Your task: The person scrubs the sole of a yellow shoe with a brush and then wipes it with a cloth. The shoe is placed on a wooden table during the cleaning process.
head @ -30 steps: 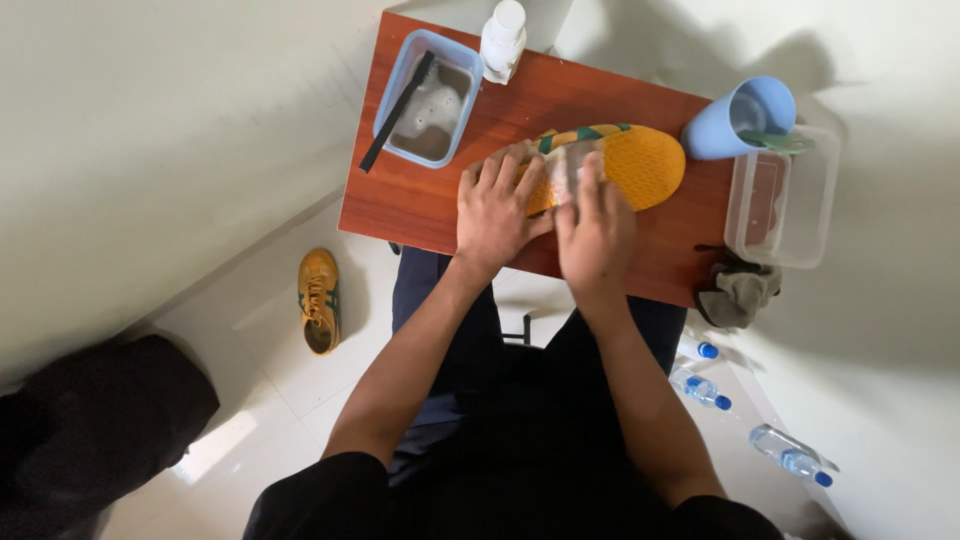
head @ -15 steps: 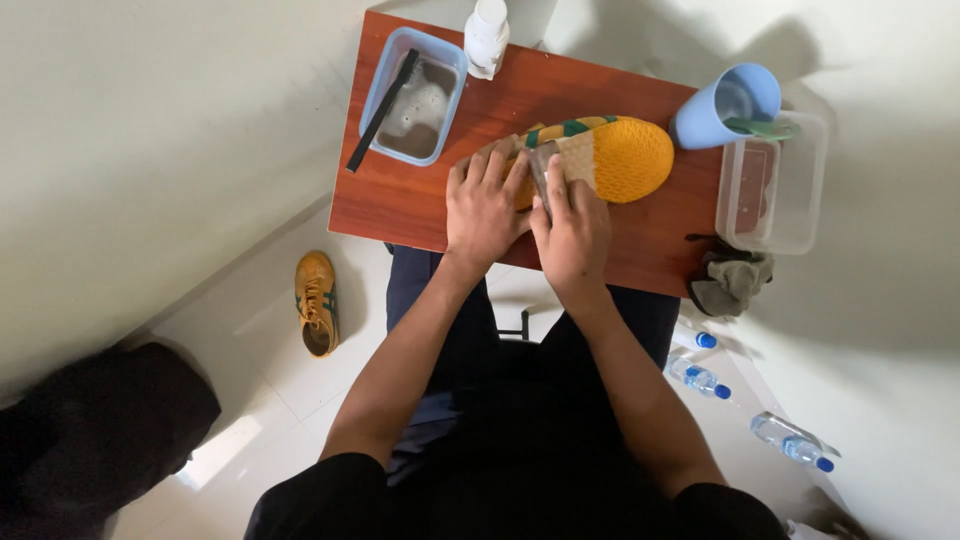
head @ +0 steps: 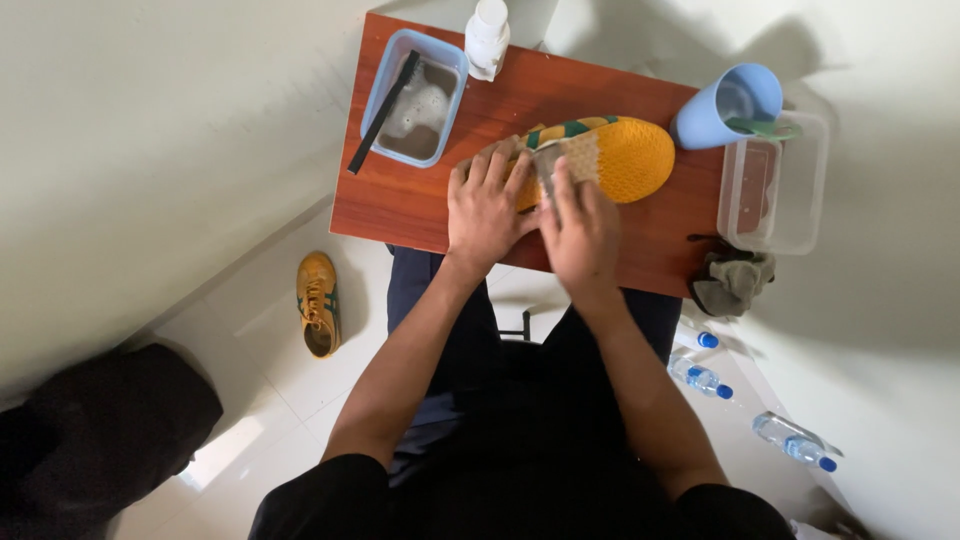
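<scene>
- A pale tiled floor (head: 300, 400) and plain off-white walls surround a small reddish-brown wooden tabletop (head: 420, 200), seen from above by a seated person in dark clothes.
- Nearest the viewer, three clear plastic water bottles with blue caps (head: 700, 378) lie on the floor at the right, close to the person's leg.
- On the floor at the left, a single mustard-yellow sneaker with green stripes (head: 318, 303) sits upright, well apart from the tabletop.
- At the tabletop's near right corner, a crumpled grey-green cloth (head: 735, 280) hangs over the edge.
- The left hand (head: 485, 205) lies flat with fingers spread, pressing on the heel end of a matching mustard-yellow sneaker turned sole-up (head: 610, 155) at the middle of the tabletop.
- The right hand (head: 580, 225), just beside the left and touching it, presses a small beige scrubbing pad (head: 575, 158) against the sneaker's sole; both hands are bearing down on the shoe rather than closed around it.
- To the right, a clear rectangular plastic container (head: 775, 180) stands at the tabletop's edge, with a light-blue plastic cup (head: 725, 105) beside it.
- At the far left, a light-blue rectangular tub of murky water (head: 415, 95) carries a black brush (head: 380, 115) across its rim.
- Farthest back, a white plastic bottle (head: 487, 35) stands at the tabletop's rear edge.
</scene>
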